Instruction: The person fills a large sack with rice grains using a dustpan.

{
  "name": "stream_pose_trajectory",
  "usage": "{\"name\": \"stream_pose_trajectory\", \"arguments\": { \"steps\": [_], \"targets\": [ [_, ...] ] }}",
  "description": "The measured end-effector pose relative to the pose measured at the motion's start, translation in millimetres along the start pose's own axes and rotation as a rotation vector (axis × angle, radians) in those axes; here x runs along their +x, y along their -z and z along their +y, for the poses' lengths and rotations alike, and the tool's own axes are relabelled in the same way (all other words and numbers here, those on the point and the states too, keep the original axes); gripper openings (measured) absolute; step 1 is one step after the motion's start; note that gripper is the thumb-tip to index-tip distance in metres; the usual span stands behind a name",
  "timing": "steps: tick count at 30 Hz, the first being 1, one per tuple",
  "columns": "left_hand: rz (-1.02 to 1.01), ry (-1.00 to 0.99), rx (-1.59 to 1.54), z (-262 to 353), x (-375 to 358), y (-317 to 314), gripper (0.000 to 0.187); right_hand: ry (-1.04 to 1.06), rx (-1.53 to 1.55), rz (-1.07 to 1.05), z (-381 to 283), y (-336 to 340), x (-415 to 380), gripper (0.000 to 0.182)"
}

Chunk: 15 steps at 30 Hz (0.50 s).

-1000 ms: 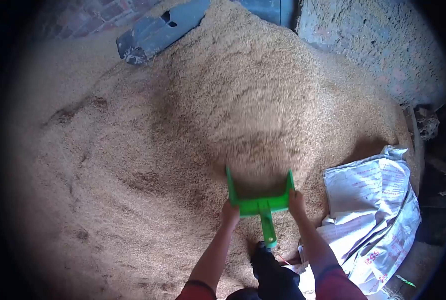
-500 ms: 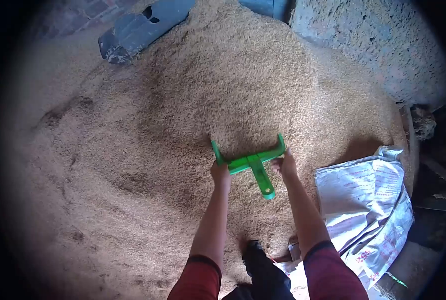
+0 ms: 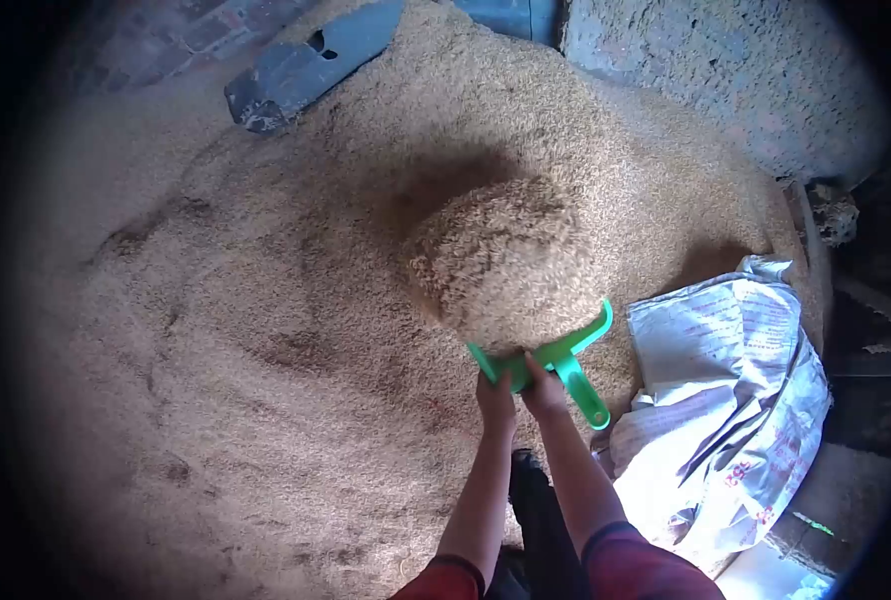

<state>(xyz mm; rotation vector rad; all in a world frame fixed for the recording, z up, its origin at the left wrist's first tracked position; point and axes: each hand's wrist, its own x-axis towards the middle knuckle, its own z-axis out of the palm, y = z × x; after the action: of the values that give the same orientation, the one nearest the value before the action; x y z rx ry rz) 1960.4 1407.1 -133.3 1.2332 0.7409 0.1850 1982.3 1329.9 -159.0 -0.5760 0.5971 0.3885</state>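
A green plastic scoop with a short handle is heaped with husk-like grain. The load hides its pan, leaving the back rim, raised side edges and handle in sight. My left hand grips the back rim near its left corner. Close beside it, my right hand is closed on the rim just left of the handle, which points down to the right with no hand on it. A dark shadow lies on the pile beyond the load.
At right lies a crumpled white woven sack with printing. A grey bent panel rests on the pile at upper left. A rough wall block rises at upper right. Below my arms is a dark-clad leg.
Grain now heaps on the scoop, which has swung right and tilted. My right hand has moved from the right corner to the rim left of the handle, close to my left hand.
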Motion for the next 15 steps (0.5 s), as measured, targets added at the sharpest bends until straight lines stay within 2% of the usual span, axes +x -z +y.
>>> {"name": "stream_pose_trajectory", "arguments": {
  "steps": [2, 3, 5, 6, 7, 9, 10, 15],
  "targets": [
    [-0.116, -0.018, 0.094, 5.4, -10.7, 9.2, 0.037, 0.113, -0.019, -0.049, -4.5, -4.5, -15.1, 0.032],
    [-0.139, -0.017, 0.101, 18.5, -19.5, 13.7, 0.037, 0.473, -0.490, -0.046, 8.7, 24.4, -4.6, 0.011],
    [-0.291, 0.304, 0.011, 56.5, -47.9, 14.5, 0.042, 0.479, -0.565, -0.024, -7.7, 18.1, -35.6, 0.012],
    [-0.341, 0.338, 0.024, 80.6, -63.5, 16.7, 0.046, 0.149, -0.082, 0.025, -32.1, -23.8, -76.9, 0.011],
    [-0.353, 0.332, 0.035, 88.7, -72.3, 28.0, 0.046, 0.160, -0.069, 0.025, -25.3, -14.3, -82.4, 0.011],
    [-0.463, 0.366, 0.185, 100.2, -92.4, 52.2, 0.047, 0.462, -0.402, -0.038, -15.5, 13.0, -90.6, 0.010],
    [-0.471, 0.430, 0.198, 111.1, -107.3, 64.5, 0.046, 0.148, -0.032, -0.003, -36.1, -10.9, -132.9, 0.012],
    [-0.459, 0.513, 0.216, 165.0, -189.7, 126.2, 0.038, 0.291, -0.132, 0.046, -55.8, -21.4, -249.0, 0.013]
  ]
}}
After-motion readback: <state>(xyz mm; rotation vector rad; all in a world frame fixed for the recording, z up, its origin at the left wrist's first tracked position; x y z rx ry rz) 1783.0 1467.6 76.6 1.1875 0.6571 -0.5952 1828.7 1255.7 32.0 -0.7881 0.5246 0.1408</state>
